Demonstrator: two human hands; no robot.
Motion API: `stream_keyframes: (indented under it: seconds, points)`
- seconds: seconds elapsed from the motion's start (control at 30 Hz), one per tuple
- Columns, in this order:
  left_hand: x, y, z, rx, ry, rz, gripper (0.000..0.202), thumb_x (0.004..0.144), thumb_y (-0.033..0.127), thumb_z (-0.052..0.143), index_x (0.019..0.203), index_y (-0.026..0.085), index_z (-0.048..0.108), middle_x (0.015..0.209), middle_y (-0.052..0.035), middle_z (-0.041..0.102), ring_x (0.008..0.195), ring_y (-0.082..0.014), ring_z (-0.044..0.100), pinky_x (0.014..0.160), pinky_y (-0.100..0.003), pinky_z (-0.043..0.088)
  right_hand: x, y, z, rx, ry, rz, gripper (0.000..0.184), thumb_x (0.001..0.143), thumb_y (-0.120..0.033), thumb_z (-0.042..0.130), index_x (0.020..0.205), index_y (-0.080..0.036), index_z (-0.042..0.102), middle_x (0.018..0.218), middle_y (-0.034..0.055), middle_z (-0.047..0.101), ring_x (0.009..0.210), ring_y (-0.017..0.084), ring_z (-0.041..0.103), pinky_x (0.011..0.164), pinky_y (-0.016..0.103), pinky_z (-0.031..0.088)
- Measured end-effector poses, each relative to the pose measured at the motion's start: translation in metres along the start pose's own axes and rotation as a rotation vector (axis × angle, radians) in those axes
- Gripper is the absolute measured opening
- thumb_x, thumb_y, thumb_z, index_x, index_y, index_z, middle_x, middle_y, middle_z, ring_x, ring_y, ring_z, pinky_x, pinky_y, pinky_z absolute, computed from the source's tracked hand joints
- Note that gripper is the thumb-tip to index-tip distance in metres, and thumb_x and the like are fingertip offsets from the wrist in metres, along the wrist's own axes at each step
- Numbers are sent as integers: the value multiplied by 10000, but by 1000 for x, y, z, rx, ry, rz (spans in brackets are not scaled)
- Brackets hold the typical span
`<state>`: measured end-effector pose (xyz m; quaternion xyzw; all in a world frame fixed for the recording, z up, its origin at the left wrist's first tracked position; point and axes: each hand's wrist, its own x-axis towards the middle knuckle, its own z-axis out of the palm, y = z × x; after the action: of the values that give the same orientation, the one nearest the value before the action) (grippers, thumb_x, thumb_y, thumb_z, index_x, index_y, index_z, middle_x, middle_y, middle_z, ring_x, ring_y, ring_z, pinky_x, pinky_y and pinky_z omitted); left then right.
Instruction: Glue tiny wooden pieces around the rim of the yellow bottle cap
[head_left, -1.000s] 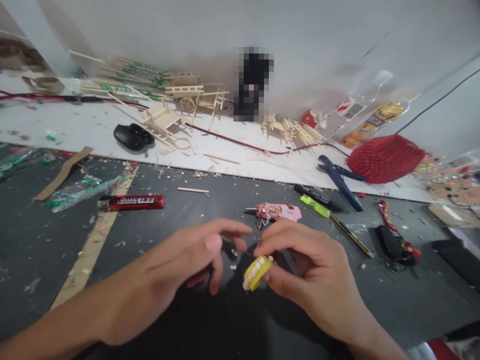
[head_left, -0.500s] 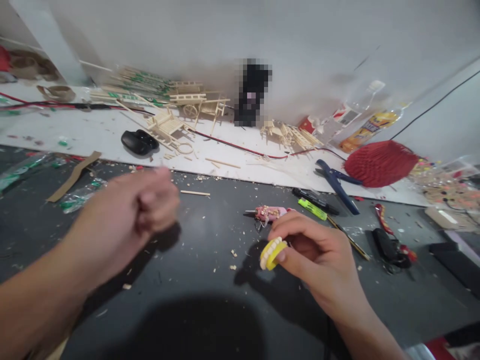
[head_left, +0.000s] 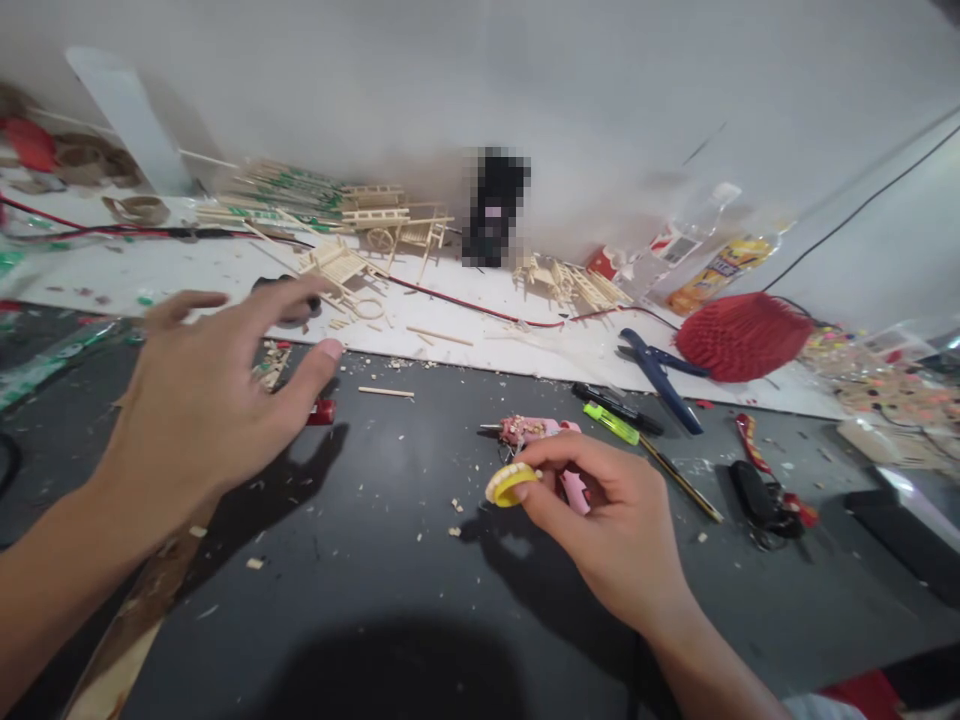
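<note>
My right hand [head_left: 607,520] pinches a small yellow ring [head_left: 513,486] with pale wooden bits set along its rim, thumb on the near side. Just behind it on the dark table lies a pink glue gun [head_left: 525,430], its metal nozzle pointing left and its handle partly hidden by my fingers. My left hand [head_left: 217,390] is raised over the left side of the table, fingers spread, with nothing in it. A red object [head_left: 322,412] shows partly beside its thumb. A short wooden stick [head_left: 385,392] lies to the right of that hand.
Small stick-built carts [head_left: 341,262] stand on a white board along the wall. To the right are blue cutters [head_left: 660,380], a green highlighter [head_left: 611,423], a pencil [head_left: 682,480], a red woven piece [head_left: 742,335] and a drink bottle [head_left: 720,265]. Wood scraps dot the table.
My left hand has gone from curled to spread, uncovering the red object. The yellow ring in my right hand has moved slightly left and up and tilted flatter. The view has shifted a little.
</note>
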<state>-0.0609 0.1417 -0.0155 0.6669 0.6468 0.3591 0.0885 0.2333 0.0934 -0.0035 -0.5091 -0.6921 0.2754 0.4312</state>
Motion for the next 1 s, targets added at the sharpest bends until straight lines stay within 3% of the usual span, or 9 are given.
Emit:
stream_keyframes:
  seconds: [0.1, 0.17, 0.23, 0.27, 0.37, 0.43, 0.7, 0.8, 1.0]
  points:
    - [-11, -1, 6, -118, 17, 151, 1079, 1004, 550, 753, 1844, 290, 126, 1947, -176, -35, 1420, -427, 698, 1240, -550, 510, 1, -2, 1, -113, 17, -108, 137, 810, -129, 740, 763, -226, 824, 583, -41, 689, 498, 115, 614, 501, 199, 511]
    - [-22, 0, 13, -126, -15, 338, 1002, 1012, 556, 757, 1826, 332, 218, 1942, -113, -174, 1710, -515, 324, 1350, -622, 366, -1, -2, 3, -152, 29, -167, 144, 823, -118, 729, 789, -220, 825, 608, -44, 703, 508, 105, 628, 520, 186, 518]
    - [-35, 4, 22, -46, -73, 470, 608, 1050, 569, 693, 1625, 415, 573, 1955, -18, 91, 1781, -492, -11, 1401, -740, 55, -3, -1, 5, -175, 42, -212, 147, 833, -105, 723, 819, -212, 823, 623, -50, 707, 515, 95, 632, 536, 177, 516]
    - [-42, 8, 26, -77, -110, 493, 511, 1041, 581, 695, 1525, 423, 653, 1908, -16, 286, 1780, -479, 40, 1399, -746, 37, -5, 0, 6, -188, 50, -230, 150, 836, -100, 718, 828, -211, 819, 627, -52, 706, 516, 92, 629, 541, 179, 513]
    - [-61, 18, 36, -236, -170, 451, 449, 1030, 528, 743, 1444, 375, 664, 1582, -72, 675, 1479, -347, 633, 1273, -523, 489, -9, 0, 10, -241, 65, -280, 167, 831, -86, 696, 844, -215, 802, 628, -55, 698, 509, 96, 612, 532, 202, 488]
    - [-69, 25, 40, -307, -184, 410, 359, 1029, 478, 769, 1357, 347, 706, 1352, -53, 780, 1161, -262, 784, 1053, -380, 634, -12, 1, 12, -280, 50, -309, 174, 835, -80, 691, 859, -216, 796, 631, -53, 696, 510, 104, 611, 529, 218, 478]
    - [-51, 17, 37, -421, -292, 309, 214, 1103, 449, 653, 1153, 287, 784, 1026, -30, 856, 898, -227, 804, 876, -335, 663, -18, 6, 19, -290, -17, -298, 157, 878, -95, 689, 859, -219, 783, 664, -47, 693, 547, 112, 636, 576, 241, 480]
    - [-41, 10, 36, -373, -343, 310, 248, 1142, 421, 597, 1243, 278, 772, 1196, -46, 869, 1094, -254, 833, 962, -344, 672, -15, 2, 17, -238, -46, -204, 142, 838, -103, 691, 804, -220, 763, 642, -59, 654, 548, 106, 606, 573, 236, 461]
    - [-57, 21, 42, -189, -394, 556, 402, 1141, 276, 547, 1503, 173, 689, 1628, -194, 685, 1500, -378, 661, 1275, -592, 528, -6, 7, 9, 272, -201, -33, 128, 935, -202, 814, 838, -245, 741, 781, -42, 703, 713, 134, 616, 670, 237, 489]
